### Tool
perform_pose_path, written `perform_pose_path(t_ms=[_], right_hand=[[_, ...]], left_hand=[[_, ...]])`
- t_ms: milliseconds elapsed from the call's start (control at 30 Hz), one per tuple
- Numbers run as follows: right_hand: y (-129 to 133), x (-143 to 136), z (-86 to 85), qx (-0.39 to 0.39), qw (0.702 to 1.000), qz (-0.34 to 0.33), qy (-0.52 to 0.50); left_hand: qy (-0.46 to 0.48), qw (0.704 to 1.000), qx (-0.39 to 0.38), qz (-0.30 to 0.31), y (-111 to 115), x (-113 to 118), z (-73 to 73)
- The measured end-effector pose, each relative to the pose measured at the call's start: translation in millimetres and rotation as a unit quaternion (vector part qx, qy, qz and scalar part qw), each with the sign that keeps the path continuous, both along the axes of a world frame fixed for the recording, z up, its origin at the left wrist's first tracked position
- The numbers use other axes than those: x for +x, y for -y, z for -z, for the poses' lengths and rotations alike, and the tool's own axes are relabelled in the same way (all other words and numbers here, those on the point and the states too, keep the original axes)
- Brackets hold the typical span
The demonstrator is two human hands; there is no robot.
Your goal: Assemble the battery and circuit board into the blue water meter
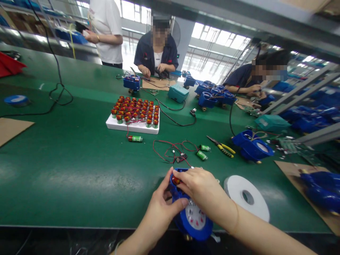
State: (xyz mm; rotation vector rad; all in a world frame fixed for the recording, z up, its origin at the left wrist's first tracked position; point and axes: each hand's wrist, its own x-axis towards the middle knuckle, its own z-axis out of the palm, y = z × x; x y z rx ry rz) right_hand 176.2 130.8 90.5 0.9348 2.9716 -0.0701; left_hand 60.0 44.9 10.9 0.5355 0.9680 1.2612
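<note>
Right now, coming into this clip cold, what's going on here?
A blue housing is being worked on at the near edge of the green table. The left hand has it in its grip; the right hand has its fingers on a red-orange part at the housing's far end. Farther out, a white tray holds rows of red-orange-topped cylinders; pliers and a white roll lie to the right. Across the table, two people in dark tops are handling things.

1. This was a factory assembly workshop: co-workers (154, 51) in matching dark jackets worked at a long green bench (79, 159).
2. Similar blue housings (208, 100) stood in batches, with pliers (220, 145) and circuit boards (289, 145) about.
3. Stocked shelving (29, 34) stood beyond, beside bright windows (132, 10).
</note>
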Motion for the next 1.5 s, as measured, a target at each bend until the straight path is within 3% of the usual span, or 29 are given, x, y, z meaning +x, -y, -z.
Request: perform_pose_path(t_ms=[133,233,333,400,500,633,733,833,1067,1233,1367,1500], right_hand=[[3,1,-16.5,-0.005,1.0,-0.001,-0.007],[3,16,-45.6,-0.001,0.992,0.024,-0.122],[-4,47,-72.6,-0.05,0.943,0.106,-0.31],[-14,71,-77.6,-0.088,0.903,0.181,-0.381],[-34,105,-56.9,-0.167,0.846,0.281,-0.421],[-58,132,2.8,-0.307,0.779,0.344,-0.425],[-68,135,41.3,-0.374,0.756,0.35,-0.407],[-73,127,62.8,-0.424,0.747,0.332,-0.389],[-74,94,79.4,-0.555,0.704,0.266,-0.353],[-74,73,78.5,-0.638,0.648,0.225,-0.35],[-80,62,74.6,-0.643,0.632,0.206,-0.38],[-81,53,67.5,-0.628,0.633,0.188,-0.411]], left_hand=[[-0.003,1.0,-0.009,0.015,1,-3,2.1],[-0.024,1.0,-0.006,0.015,2,-8,3.5],[-0.067,0.998,-0.016,-0.008,3,-20,4.3],[-0.099,0.994,-0.046,-0.032,3,-31,4.8],[-0.149,0.983,-0.089,-0.058,-3,-51,5.9],[-0.214,0.971,-0.106,-0.017,-18,-68,7.1],[-0.239,0.964,-0.111,0.034,-32,-71,7.3],[-0.239,0.962,-0.113,0.063,-45,-67,6.2],[-0.195,0.961,-0.124,0.151,-82,-46,-1.3],[-0.257,0.946,-0.089,0.175,-108,-34,-12.6],[-0.306,0.934,-0.022,0.184,-122,-28,-24.4],[-0.274,0.943,0.04,0.184,-132,-20,-31.8]])
